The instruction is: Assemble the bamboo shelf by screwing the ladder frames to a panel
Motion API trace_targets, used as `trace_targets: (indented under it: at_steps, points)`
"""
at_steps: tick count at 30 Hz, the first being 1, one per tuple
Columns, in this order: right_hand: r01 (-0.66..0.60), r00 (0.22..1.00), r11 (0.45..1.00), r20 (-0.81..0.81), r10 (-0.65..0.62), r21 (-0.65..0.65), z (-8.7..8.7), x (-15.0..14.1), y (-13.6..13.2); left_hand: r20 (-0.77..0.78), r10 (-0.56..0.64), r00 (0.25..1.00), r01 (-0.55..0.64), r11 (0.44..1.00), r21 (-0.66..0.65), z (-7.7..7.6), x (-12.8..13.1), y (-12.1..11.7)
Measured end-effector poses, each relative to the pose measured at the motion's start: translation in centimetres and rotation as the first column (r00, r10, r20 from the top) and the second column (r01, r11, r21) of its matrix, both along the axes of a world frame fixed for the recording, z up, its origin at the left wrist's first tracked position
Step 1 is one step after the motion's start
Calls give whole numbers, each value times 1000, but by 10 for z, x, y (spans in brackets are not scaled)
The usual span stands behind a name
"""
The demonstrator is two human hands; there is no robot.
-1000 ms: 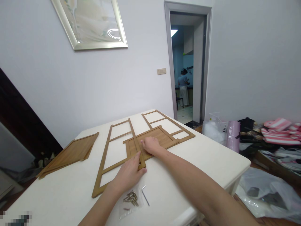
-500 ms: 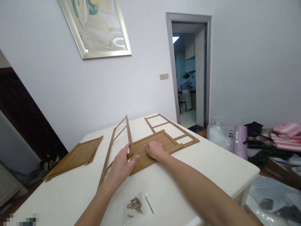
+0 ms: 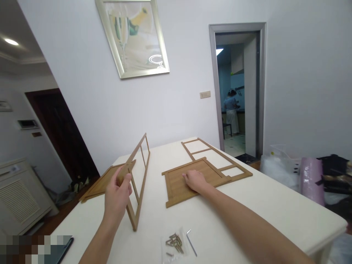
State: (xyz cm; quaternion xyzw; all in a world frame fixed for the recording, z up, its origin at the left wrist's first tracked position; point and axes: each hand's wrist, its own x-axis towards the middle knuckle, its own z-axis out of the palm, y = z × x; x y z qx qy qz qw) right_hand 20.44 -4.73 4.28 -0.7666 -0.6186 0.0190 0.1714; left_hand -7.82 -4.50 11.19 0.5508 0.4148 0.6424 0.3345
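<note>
My left hand is closed around the upper rail of a brown wooden ladder-like frame, which stands on its long edge, tilted. Its thumb is on the near side of the rail. My right hand lies on a flat wooden panel, fingers loosely bent and nothing seen in them. That panel overlaps the near part of a second ladder-like frame lying flat. In front of me a clear plastic bag holds several brass-coloured screws. A hex key lies beside it.
More wooden panels lie stacked at the white table's left edge. A dark phone-like device is at the lower left. Right of the table stand a pink wrapped roll and piled goods. Beyond the doorway a person stands.
My left hand has swung the held frame leftward and turned it more upright, away from the panel. The right hand stays on the panel. The head view has shifted left.
</note>
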Motion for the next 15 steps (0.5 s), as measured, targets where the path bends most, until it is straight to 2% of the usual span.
trace_targets:
  at_steps: [3,5,10,14,15]
  points:
    - [20,1000,999,23,-21,25,5,3,2,189,-21,982,20,1000,8,2,-12,4]
    - [49,998,997,43,-52,59,11,9,4,253,-14,967,15,1000,1,2,-20,9]
    - [144,980,982,118,-158,120,26,43,-4,295,2,955,5,1000,-20,1,-36,19]
    - [318,929,943,164,-331,102,26,83,-24,299,-17,954,26,999,-27,0,-39,20]
    - [391,908,919,146,-394,48,24,91,-30,299,-24,954,33,999,-25,-1,-39,21]
